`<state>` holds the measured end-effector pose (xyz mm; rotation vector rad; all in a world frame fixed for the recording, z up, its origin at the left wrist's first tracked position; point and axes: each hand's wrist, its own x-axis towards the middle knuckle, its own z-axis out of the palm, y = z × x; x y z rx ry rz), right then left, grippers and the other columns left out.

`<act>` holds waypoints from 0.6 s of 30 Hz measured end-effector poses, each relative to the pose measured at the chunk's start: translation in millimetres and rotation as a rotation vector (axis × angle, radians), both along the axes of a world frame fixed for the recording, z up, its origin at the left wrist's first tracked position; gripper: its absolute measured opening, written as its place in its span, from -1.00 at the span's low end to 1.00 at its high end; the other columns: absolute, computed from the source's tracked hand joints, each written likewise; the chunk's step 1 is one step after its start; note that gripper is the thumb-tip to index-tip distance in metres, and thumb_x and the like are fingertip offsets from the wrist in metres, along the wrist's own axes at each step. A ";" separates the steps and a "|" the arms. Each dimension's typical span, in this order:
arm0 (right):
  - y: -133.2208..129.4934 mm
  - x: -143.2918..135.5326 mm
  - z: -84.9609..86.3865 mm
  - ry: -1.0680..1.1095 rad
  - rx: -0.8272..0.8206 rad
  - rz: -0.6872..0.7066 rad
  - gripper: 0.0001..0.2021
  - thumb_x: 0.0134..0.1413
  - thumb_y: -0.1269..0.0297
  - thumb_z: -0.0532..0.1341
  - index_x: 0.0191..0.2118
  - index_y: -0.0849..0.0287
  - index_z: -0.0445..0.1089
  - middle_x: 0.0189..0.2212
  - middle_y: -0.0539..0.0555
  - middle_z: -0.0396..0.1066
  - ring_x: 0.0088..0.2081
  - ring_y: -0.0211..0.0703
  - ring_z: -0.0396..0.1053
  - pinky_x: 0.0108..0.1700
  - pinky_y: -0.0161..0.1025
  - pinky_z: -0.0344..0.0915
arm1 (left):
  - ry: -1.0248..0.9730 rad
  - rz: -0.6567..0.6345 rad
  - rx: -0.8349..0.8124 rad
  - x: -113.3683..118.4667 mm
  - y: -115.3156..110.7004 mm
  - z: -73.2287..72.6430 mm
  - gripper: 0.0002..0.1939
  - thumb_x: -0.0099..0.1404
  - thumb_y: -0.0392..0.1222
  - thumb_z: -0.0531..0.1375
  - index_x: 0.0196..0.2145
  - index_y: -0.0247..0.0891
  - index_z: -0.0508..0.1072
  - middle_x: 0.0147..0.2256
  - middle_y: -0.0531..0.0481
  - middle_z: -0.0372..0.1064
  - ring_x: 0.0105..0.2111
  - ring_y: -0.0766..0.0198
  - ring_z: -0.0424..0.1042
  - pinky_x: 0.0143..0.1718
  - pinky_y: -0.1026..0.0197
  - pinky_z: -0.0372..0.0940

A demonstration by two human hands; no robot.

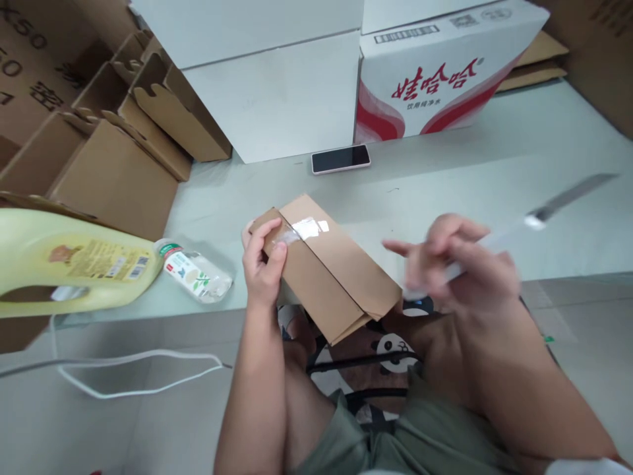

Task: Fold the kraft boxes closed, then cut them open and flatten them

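A small brown cardboard box (316, 277) lies tilted at the table's front edge, its lower end reaching over my lap. Clear tape (309, 228) shines across the seam between its flaps near the upper end. My left hand (264, 257) grips that end, thumb and fingers on the cardboard. To the right of the box, apart from it, my right hand (459, 264) is wrapped round a knife (568, 201) with a white handle. Its long grey blade points up and to the right, and the index finger sticks out toward the box. Motion blurs this hand.
A phone (341, 159) lies before white cartons (297, 99) and a red-and-white carton (440, 86). On the left are open cardboard boxes (119, 178), a yellow jug (99, 264) and a clear bottle (198, 274). A white cable (143, 356) hangs below the table edge.
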<state>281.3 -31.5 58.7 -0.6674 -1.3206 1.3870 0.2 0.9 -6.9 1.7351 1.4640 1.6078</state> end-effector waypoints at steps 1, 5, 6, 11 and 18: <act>2.6 4.4 0.0 0.031 -0.062 -0.065 -0.74 0.28 0.02 0.18 -0.39 0.00 0.34 -0.78 -0.20 0.22 -0.75 -0.28 0.20 -0.41 -0.18 0.45 | -0.005 0.003 0.001 -0.1 0.1 -0.7 -0.55 0.26 0.23 0.25 -0.06 -0.11 0.57 -0.04 -0.10 0.37 0.13 0.00 0.32 0.26 -0.05 0.19; 11.4 10.2 -0.7 -0.088 -0.171 -0.309 -0.61 0.09 -0.19 0.18 -0.41 0.00 0.11 -0.79 -0.20 0.00 -0.76 -0.29 -0.09 -0.68 -0.25 0.00 | -0.015 0.015 -0.011 3.9 -0.2 -1.3 -0.53 0.25 0.24 0.25 -0.06 -0.13 0.57 -0.04 -0.12 0.36 0.12 0.00 0.34 0.21 -0.03 0.26; 11.0 9.0 -0.1 -0.144 -0.172 -0.376 -0.64 0.09 -0.11 0.20 -0.40 0.01 0.09 -0.78 -0.19 0.03 -0.74 -0.28 -0.05 -0.66 -0.26 0.01 | -0.015 0.024 -0.010 6.7 -0.8 -1.0 -0.53 0.25 0.23 0.25 -0.06 -0.14 0.57 -0.04 -0.12 0.35 0.12 0.00 0.34 0.20 -0.03 0.26; -11.0 2.7 15.9 -0.449 0.052 -0.432 -0.88 0.24 0.26 0.23 -0.31 0.04 0.26 -0.53 -0.09 0.31 -0.50 -0.26 0.27 -0.46 -0.28 0.22 | 0.021 0.131 -0.008 30.2 -7.9 0.8 -0.56 0.28 0.15 0.24 -0.03 -0.18 0.56 -0.01 -0.16 0.29 0.14 0.00 0.32 0.22 -0.05 0.25; -27.5 -0.8 27.2 -0.394 0.037 -0.109 -0.23 -0.06 -0.22 0.40 0.25 -0.07 0.29 -0.22 0.08 0.47 -0.31 -0.07 0.46 -0.39 -0.18 0.40 | 0.104 0.234 -0.056 54.9 -16.3 3.2 -0.59 0.28 0.08 0.23 0.00 -0.17 0.52 0.04 -0.17 0.23 0.17 0.02 0.28 0.27 -0.07 0.21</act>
